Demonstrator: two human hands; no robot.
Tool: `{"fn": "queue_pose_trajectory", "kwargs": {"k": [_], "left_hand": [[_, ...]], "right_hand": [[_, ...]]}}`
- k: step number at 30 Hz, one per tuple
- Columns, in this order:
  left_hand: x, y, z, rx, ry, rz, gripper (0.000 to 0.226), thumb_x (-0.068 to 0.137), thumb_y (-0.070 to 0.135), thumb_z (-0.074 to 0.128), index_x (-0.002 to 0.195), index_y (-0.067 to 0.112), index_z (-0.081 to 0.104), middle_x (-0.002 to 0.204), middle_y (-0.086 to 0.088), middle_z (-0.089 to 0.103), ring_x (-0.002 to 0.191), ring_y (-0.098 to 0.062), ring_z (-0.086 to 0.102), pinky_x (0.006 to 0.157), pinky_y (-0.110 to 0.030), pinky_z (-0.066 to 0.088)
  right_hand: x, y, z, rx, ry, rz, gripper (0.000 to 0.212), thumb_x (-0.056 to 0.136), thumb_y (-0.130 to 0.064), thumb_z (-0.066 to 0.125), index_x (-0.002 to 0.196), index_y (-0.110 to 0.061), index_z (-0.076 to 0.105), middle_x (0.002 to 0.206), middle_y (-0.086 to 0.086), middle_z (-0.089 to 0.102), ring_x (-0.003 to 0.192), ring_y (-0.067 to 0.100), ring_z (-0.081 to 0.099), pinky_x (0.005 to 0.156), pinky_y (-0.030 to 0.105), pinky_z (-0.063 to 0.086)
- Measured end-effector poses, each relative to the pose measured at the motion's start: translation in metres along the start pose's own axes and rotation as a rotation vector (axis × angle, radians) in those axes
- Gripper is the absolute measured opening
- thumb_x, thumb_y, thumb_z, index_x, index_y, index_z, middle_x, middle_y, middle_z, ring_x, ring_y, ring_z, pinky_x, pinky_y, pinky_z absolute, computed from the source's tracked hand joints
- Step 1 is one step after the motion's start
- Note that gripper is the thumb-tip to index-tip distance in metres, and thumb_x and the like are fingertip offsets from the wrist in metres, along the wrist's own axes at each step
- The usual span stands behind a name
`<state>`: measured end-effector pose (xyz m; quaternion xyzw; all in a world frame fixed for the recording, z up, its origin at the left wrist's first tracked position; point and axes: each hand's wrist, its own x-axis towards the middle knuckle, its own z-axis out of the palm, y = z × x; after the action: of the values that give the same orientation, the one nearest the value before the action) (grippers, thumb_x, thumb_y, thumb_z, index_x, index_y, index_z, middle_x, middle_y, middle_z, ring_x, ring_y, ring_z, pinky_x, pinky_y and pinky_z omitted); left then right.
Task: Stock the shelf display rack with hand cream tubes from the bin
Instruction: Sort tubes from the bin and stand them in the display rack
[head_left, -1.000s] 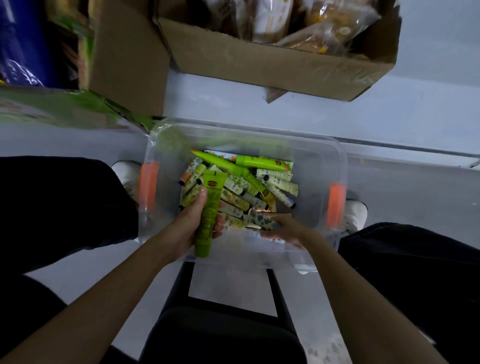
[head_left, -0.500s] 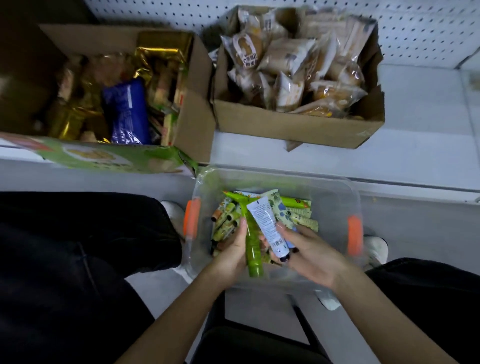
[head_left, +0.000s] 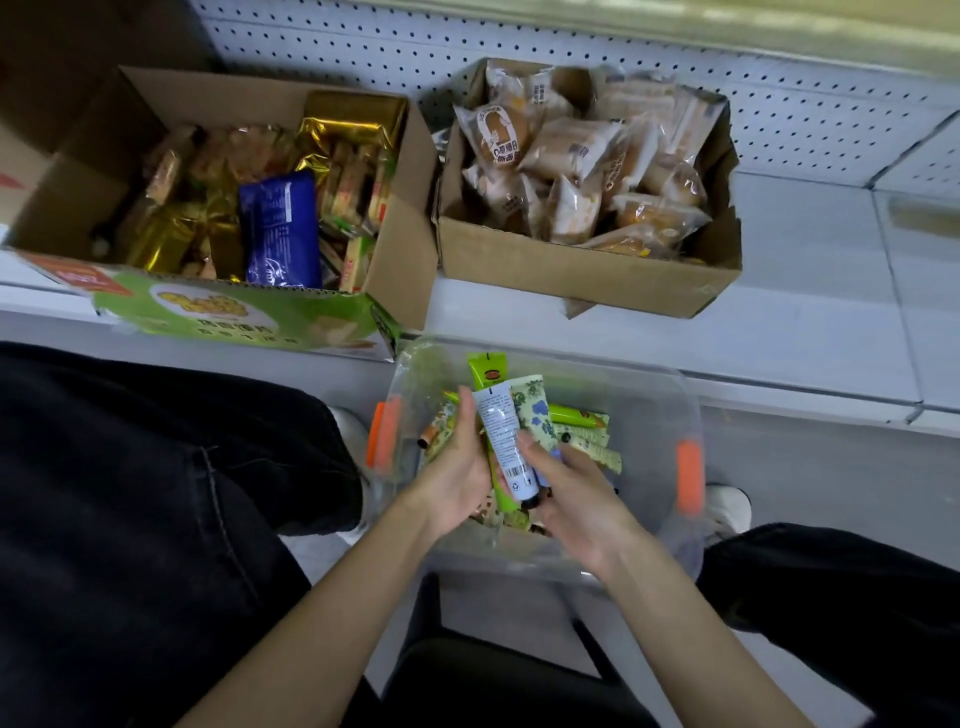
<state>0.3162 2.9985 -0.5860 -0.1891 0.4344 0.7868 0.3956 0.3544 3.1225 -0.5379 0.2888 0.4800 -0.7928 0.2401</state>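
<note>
A clear bin (head_left: 652, 415) with orange handles (head_left: 690, 475) sits at lower centre, a loose heap of hand cream tubes (head_left: 587, 442) in it. On the white shelf (head_left: 805, 322) above it stand two cardboard boxes. The left box (head_left: 400, 249) at upper left holds gold foil packs (head_left: 353, 119) and a blue pack (head_left: 280, 234). The right box (head_left: 571, 275) at upper centre holds wrapped buns (head_left: 571, 150).

Over the bin, the left hand (head_left: 457, 467) curls round a green tube (head_left: 487, 370), crimped end up. The right hand (head_left: 571, 493) pinches a white tube (head_left: 501, 431), cap down, touching the green one. A floral tube (head_left: 535, 410) sits just behind the white one; which hand holds it is unclear.
</note>
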Motion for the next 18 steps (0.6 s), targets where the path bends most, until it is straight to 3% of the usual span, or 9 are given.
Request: {"fn": "queue_pose_trajectory", "kwargs": {"k": [2, 4, 5, 7, 9, 11, 14, 16, 18], "left_hand": [[-0.002, 0.000, 0.003, 0.031, 0.004, 0.022, 0.080, 0.076, 0.071, 0.056, 0.129, 0.012, 0.057, 0.128, -0.016, 0.062, 0.119, -0.030, 0.059, 0.102, -0.043, 0.046], [-0.003, 0.000, 0.004, 0.051, 0.039, 0.032, 0.064, 0.064, 0.050, 0.082, 0.113, 0.012, 0.064, 0.107, -0.013, 0.066, 0.095, -0.027, 0.067, 0.077, -0.039, 0.056], [-0.004, 0.001, 0.005, 0.052, 0.041, 0.025, 0.056, 0.062, 0.042, 0.082, 0.108, 0.014, 0.064, 0.100, -0.012, 0.063, 0.083, -0.025, 0.068, 0.065, -0.036, 0.056], [-0.007, 0.002, 0.005, 0.036, 0.046, -0.009, 0.048, 0.065, 0.035, 0.078, 0.105, 0.016, 0.060, 0.096, -0.010, 0.062, 0.073, -0.024, 0.069, 0.058, -0.034, 0.054], [-0.006, 0.003, 0.002, 0.013, 0.061, -0.005, 0.047, 0.063, 0.032, 0.080, 0.103, 0.016, 0.062, 0.096, -0.010, 0.061, 0.074, -0.024, 0.067, 0.063, -0.035, 0.056], [-0.006, 0.004, 0.002, 0.006, 0.069, 0.011, 0.036, 0.065, 0.026, 0.079, 0.096, 0.015, 0.065, 0.090, -0.009, 0.062, 0.073, -0.024, 0.066, 0.066, -0.034, 0.054], [-0.008, 0.005, 0.004, -0.001, 0.091, -0.008, 0.015, 0.077, 0.016, 0.075, 0.089, 0.014, 0.067, 0.079, -0.006, 0.067, 0.067, -0.023, 0.066, 0.062, -0.031, 0.055], [-0.007, 0.004, 0.003, 0.002, 0.140, -0.009, 0.013, 0.078, 0.014, 0.074, 0.090, 0.014, 0.069, 0.087, -0.008, 0.069, 0.075, -0.025, 0.068, 0.070, -0.035, 0.056], [-0.009, 0.003, 0.001, 0.016, 0.197, -0.026, 0.015, 0.077, 0.016, 0.077, 0.090, 0.014, 0.071, 0.096, -0.011, 0.069, 0.085, -0.029, 0.067, 0.081, -0.041, 0.054]], "right_hand": [[0.000, 0.003, 0.003, -0.151, 0.046, -0.030, 0.016, 0.091, -0.023, 0.060, 0.095, -0.009, 0.067, 0.090, 0.004, 0.074, 0.083, 0.015, 0.070, 0.077, 0.028, 0.055], [-0.001, 0.006, 0.007, -0.298, 0.078, -0.051, 0.025, 0.089, -0.029, 0.064, 0.098, -0.007, 0.065, 0.094, 0.007, 0.074, 0.092, 0.021, 0.070, 0.086, 0.036, 0.055], [-0.003, 0.005, 0.010, -0.339, 0.077, -0.045, 0.024, 0.089, -0.030, 0.064, 0.095, -0.007, 0.064, 0.090, 0.006, 0.074, 0.090, 0.020, 0.070, 0.084, 0.033, 0.055], [-0.005, 0.004, 0.012, -0.395, 0.032, -0.046, 0.016, 0.091, -0.024, 0.061, 0.077, -0.016, 0.058, 0.065, -0.010, 0.070, 0.069, 0.002, 0.066, 0.065, 0.014, 0.051], [-0.007, 0.000, 0.014, -0.512, 0.012, -0.078, 0.030, 0.093, -0.020, 0.058, 0.069, -0.026, 0.042, 0.042, -0.023, 0.053, 0.047, -0.010, 0.052, 0.050, 0.004, 0.038], [-0.005, -0.002, 0.012, -0.700, -0.022, -0.128, 0.037, 0.093, -0.023, 0.058, 0.069, -0.030, 0.032, 0.036, -0.026, 0.043, 0.040, -0.009, 0.045, 0.046, 0.007, 0.033], [-0.001, -0.003, 0.004, -0.937, -0.039, -0.191, 0.041, 0.091, -0.030, 0.061, 0.064, -0.026, 0.031, 0.037, -0.014, 0.041, 0.037, -0.004, 0.040, 0.045, 0.014, 0.028], [0.002, -0.002, -0.001, -1.074, -0.009, -0.214, 0.047, 0.085, -0.040, 0.067, 0.060, -0.020, 0.032, 0.045, -0.010, 0.037, 0.038, 0.001, 0.041, 0.047, 0.018, 0.029], [0.004, 0.000, -0.006, -1.058, 0.007, -0.164, 0.047, 0.079, -0.044, 0.071, 0.061, -0.015, 0.038, 0.045, -0.005, 0.044, 0.037, 0.004, 0.047, 0.045, 0.023, 0.039]]}}
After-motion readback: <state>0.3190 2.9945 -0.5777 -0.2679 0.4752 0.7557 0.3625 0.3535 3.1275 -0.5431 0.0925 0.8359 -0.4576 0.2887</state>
